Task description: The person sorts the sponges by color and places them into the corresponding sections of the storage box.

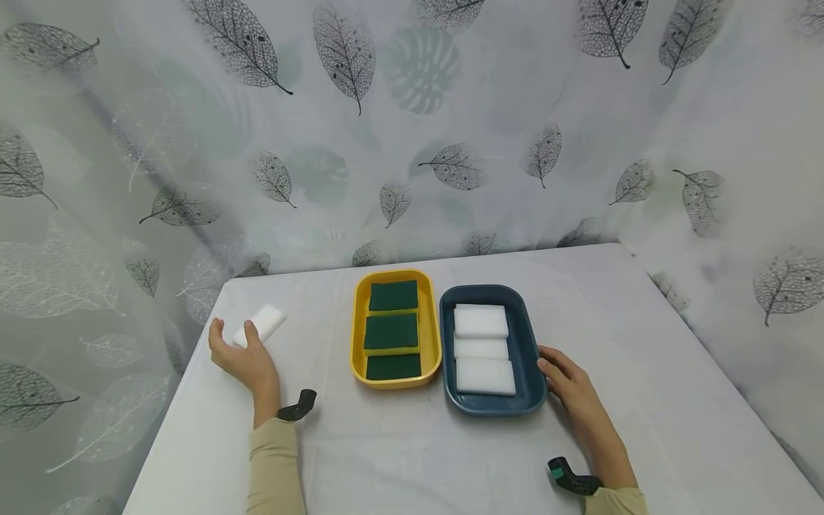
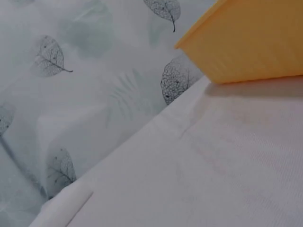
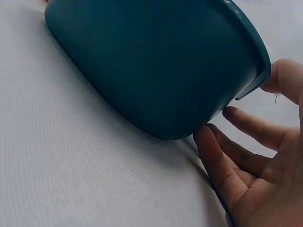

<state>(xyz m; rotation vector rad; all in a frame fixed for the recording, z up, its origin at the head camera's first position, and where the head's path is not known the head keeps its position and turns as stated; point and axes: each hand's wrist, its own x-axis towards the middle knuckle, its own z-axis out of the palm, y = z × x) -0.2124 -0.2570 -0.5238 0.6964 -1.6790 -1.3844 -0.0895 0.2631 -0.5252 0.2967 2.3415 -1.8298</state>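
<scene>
At the left of the table a white sponge (image 1: 266, 324) lies slanted, and its end also shows low in the left wrist view as a white block (image 2: 64, 205). My left hand (image 1: 243, 361) is at the near end of this sponge, thumb and fingers spread apart; the fingers are out of the left wrist view. On the other side, my right hand (image 1: 573, 390) touches the right wall of a dark blue tray (image 1: 531, 397) with its fingertips. Seen from the right wrist, the fingers (image 3: 255, 130) lie against the tray's wall and rim. Several white sponges (image 1: 484, 375) rest inside it.
Left of the blue tray, close beside it, stands a yellow tray (image 1: 357, 357) holding 3 green scouring sponges (image 1: 391, 331). A white cloth (image 1: 386, 458) covers the table. Leaf-patterned curtains (image 1: 399, 143) hang behind and at both sides.
</scene>
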